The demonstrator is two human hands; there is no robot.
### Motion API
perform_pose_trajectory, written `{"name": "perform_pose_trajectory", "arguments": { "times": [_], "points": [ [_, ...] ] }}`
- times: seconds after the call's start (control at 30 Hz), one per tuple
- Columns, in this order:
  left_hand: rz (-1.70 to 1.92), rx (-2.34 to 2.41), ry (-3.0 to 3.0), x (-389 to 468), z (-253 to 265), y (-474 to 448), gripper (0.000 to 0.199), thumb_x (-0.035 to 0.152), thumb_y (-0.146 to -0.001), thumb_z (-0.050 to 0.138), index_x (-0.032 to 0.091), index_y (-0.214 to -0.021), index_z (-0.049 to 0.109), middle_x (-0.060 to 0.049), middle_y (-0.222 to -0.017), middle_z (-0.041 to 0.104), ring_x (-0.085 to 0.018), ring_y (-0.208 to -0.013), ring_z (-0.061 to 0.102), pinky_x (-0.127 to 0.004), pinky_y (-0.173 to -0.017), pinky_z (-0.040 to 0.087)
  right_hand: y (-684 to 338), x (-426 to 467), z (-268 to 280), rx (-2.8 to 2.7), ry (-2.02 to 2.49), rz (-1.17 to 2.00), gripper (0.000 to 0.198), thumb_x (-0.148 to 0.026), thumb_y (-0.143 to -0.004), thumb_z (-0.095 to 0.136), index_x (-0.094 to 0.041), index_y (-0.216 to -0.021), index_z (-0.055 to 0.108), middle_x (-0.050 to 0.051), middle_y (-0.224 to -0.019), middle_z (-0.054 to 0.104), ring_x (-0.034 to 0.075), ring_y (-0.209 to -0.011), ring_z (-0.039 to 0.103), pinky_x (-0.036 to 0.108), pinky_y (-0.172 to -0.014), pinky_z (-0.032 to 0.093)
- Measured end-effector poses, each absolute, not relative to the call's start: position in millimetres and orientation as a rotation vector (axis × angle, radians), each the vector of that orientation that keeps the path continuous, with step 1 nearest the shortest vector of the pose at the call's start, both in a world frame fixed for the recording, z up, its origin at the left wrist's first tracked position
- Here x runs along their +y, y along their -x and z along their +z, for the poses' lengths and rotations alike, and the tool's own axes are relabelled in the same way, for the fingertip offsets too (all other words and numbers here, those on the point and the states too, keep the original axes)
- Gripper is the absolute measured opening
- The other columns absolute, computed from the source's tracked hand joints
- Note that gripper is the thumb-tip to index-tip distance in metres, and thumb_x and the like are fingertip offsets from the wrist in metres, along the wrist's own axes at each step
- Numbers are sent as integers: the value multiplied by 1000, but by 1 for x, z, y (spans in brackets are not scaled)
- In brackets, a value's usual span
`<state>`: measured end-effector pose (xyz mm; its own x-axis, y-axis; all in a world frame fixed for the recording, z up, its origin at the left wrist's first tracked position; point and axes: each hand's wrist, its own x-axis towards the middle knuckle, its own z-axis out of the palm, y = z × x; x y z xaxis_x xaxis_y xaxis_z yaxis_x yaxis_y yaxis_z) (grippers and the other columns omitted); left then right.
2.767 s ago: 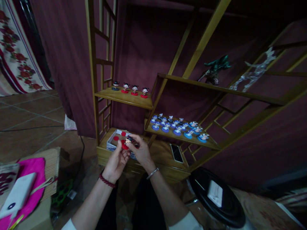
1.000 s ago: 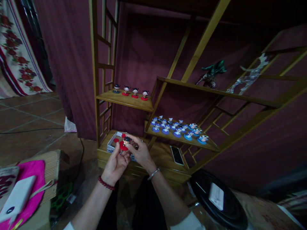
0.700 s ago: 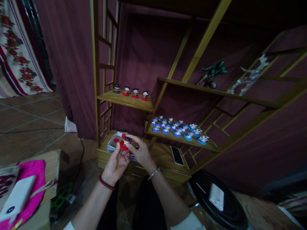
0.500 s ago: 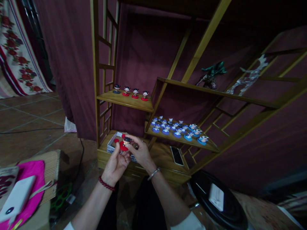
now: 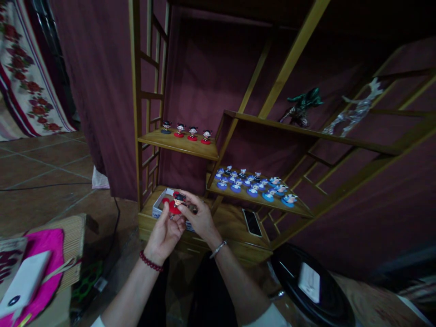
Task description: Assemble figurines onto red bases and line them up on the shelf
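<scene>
Between my two hands is a small doll figurine with black hair and a round red base. My left hand has its thumb at the edge of the base, its fingers curled underneath. From the other side, my right hand pinches the figurine with thumb and fingers. Just behind them, partly covered, an open box with a blue-and-white pattern holds red round pieces. Several similar figurines stand in a row on the small upper left shelf, most on red bases, the leftmost on a dark one.
The middle shelf bears several blue, purple and black figurines. A phone lies on the lowest board. Higher up are a green statue and a clear deer-like ornament. A black stool is at right, a white power bank at left.
The figurine has turned or tipped slightly in my fingers and its face shows more plainly. Both hands stay in nearly the same place.
</scene>
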<state>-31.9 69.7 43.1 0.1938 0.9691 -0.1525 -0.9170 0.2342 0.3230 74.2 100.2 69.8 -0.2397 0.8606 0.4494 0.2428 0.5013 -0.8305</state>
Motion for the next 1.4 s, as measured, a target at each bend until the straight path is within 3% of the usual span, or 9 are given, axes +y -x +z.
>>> {"name": "perform_pose_trajectory", "arguments": {
  "times": [0.33,0.53,1.4],
  "points": [
    [1348,328,-190,72,48,34,23,35,-80,51,15,-87,59,0,-63,58,-6,-51,51,-18,-51,44,-73,102,71,-1783,914,831,47,-23,-68,64,-26,-114,52,2,-111,58,16,-95,55,31,-87,42],
    [1348,376,-181,73,52,35,24,34,-82,48,14,-91,58,-3,-73,62,-8,-56,55,-18,-50,44,-72,100,74,-1800,934,890,58,-23,-66,65,-25,-120,46,3,-116,55,18,-102,52,32,-91,40],
    [1477,527,-398,87,70,54,26,35,-77,54,12,-87,61,-3,-71,63,-8,-56,56,-17,-51,45,-50,118,90,-1769,849,934,53,-22,-66,65,-25,-116,49,1,-106,60,17,-97,55,31,-87,42]
  ]
}}
